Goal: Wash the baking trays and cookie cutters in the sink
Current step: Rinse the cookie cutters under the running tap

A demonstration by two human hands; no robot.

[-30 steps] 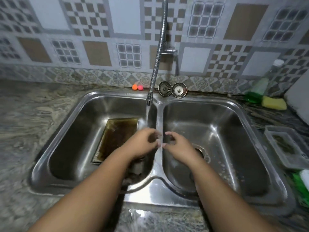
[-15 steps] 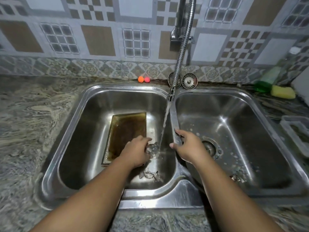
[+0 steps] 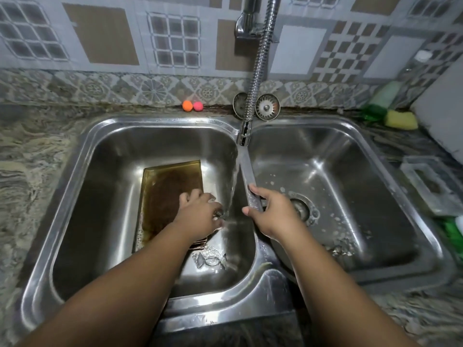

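Observation:
Water runs from the flexible faucet [image 3: 258,71] into the left basin [image 3: 75,201] of the steel double sink. A brown, dirty baking tray [image 3: 167,194] lies flat on that basin's floor. My left hand [image 3: 200,216] is over the tray's right edge and holds a small metal cookie cutter [image 3: 218,213] in the stream; my fingers hide most of it. A fish-shaped cookie cutter [image 3: 210,260] lies on the basin floor near the front. My right hand [image 3: 271,212] rests on the divider [image 3: 246,169] between the basins, holding nothing. Another cutter [image 3: 340,249] lies in the right basin.
Two sink strainers [image 3: 267,106] and an orange and a pink ball [image 3: 192,106] sit on the ledge behind the sink. A yellow sponge [image 3: 400,120] and green soap bottle [image 3: 380,96] stand at the back right. A clear plastic container [image 3: 431,184] sits on the right counter.
My hands have parted: the left went down into the left basin with a cutter under the stream, the right settled on the divider. The camera has moved closer to the sink.

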